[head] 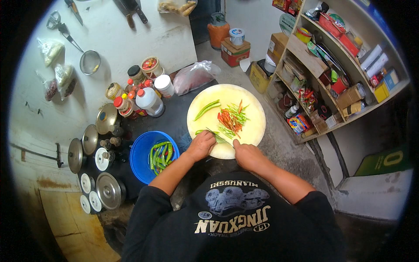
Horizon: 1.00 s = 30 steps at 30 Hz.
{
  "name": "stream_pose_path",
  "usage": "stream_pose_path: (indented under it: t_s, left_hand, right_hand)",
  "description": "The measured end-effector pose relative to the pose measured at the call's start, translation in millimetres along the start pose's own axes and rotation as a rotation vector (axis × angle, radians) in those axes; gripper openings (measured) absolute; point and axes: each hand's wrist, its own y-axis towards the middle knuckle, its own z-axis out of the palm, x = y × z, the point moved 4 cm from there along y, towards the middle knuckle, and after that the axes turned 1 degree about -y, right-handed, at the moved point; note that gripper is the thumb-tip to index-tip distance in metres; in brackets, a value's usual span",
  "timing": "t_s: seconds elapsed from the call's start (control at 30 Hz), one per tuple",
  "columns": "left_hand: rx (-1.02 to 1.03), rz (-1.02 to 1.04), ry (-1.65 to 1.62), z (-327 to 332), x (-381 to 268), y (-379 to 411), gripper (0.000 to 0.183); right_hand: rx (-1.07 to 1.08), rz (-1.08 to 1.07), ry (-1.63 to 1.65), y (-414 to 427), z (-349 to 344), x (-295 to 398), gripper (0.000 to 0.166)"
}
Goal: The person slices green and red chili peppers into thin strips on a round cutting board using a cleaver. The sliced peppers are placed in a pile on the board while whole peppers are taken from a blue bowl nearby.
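A round pale cutting board (203, 98) lies on the dark counter before me. My left hand (204, 144) presses a green chili pepper (199, 132) on the board's near left part, its fingers curled. In my right hand (245, 154) is the handle of a kitchen knife (220, 137), whose blade slants toward my left fingers beside the pepper. Sliced red and green chili (231, 119) forms a pile just beyond the blade. Another green chili (207, 109) rests apart at the board's far left. A blue plastic basin (137, 163) with whole green chilies (160, 157) stands by my left forearm.
Seasoning jars and a white-capped plastic jug (150, 102) stand beyond the basin, near a bagged pinkish item (193, 78). Lidded metal pots (109, 190) crowd the left. A strainer (90, 62) and cleavers (131, 11) hang on the wall. A loaded wooden shelf (302, 60) rises at right.
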Motion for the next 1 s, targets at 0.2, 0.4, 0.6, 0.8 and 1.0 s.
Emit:
stream_pose_path:
  t_s: [0.2,0.4,0.6,0.8,1.0]
  left_hand:
    - [0.023,0.008,-0.006,2,3,2,0.014]
    - [-0.086,-0.035,-0.011,-2,1,-5,0.017]
    - [-0.172,-0.175,-0.037,-10,-4,-8,0.022]
    - [-0.157,-0.134,0.017,-5,4,-5,0.02]
    - [-0.256,-0.264,0.02,-23,7,5,0.017]
  right_hand:
    - [-0.063,-0.012,-0.005,1,-1,-5,0.021]
    - [-0.09,0.054,0.01,-1,-18,-6,0.02]
    - [-0.074,0.044,0.049,-8,-18,-6,0.023]
    - [0.027,0.046,0.022,-6,-7,-3,0.024]
    - [-0.06,0.09,0.052,-5,-8,-15,0.025]
